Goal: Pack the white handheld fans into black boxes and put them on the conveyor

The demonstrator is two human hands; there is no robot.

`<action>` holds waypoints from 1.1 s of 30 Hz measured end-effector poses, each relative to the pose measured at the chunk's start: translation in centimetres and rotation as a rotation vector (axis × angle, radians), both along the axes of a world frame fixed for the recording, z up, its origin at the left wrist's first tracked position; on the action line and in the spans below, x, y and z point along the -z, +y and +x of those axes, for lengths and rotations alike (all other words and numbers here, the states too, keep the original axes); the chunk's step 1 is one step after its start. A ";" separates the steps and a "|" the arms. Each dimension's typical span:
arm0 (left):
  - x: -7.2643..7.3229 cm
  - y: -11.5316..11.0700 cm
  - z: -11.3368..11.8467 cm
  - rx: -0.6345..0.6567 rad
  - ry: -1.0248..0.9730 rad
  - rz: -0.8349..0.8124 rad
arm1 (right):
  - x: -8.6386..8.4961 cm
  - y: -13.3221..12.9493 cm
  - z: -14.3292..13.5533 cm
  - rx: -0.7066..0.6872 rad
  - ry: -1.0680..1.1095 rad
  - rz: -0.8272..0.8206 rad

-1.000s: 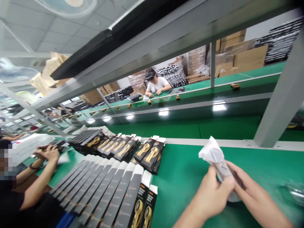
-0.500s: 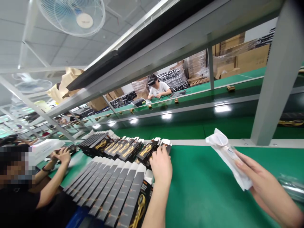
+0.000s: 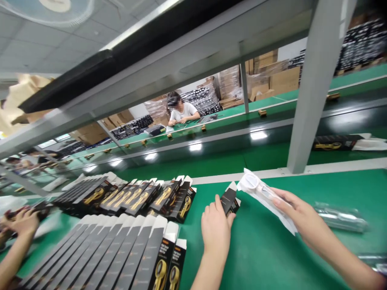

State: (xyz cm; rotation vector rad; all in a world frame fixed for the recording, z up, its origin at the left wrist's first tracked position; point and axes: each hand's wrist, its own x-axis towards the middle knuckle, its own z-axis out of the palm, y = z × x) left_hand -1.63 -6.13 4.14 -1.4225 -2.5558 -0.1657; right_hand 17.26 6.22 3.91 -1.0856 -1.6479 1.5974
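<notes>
My left hand (image 3: 216, 225) is closed round a small black box (image 3: 229, 198) with a raised pale end flap, over the green table (image 3: 256, 257). To its right, my right hand (image 3: 294, 207) grips a white wrapped item (image 3: 263, 195), whose round end points toward the box. The two items are close together at their upper ends. Left of my left hand stands a long row of black boxes (image 3: 133, 249) with pale flaps up. Behind that row lie more black boxes (image 3: 142, 197) showing a gold shower head picture.
Clear plastic-wrapped items (image 3: 341, 217) lie at the right. A metal post (image 3: 311, 88) rises behind the table's edge. A belt beyond carries small gold parts (image 3: 262, 113). Another person's hand (image 3: 26, 221) works at the left; a person (image 3: 183, 112) sits across.
My left hand has taken a black box from the back group and brought it right, toward the wrapped item. The view has turned to the right.
</notes>
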 end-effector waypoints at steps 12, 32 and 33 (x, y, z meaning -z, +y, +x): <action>0.6 0.5 0.3 0.481 -0.420 0.248 | -1.4 0.4 6.9 -0.249 -0.012 -0.130; -0.5 -0.1 2.2 0.897 -0.212 0.081 | 1.2 -2.6 5.2 -0.199 -0.350 -0.020; -0.6 -0.1 2.3 0.909 -0.214 0.069 | 1.1 -2.5 5.2 -0.204 -0.337 -0.034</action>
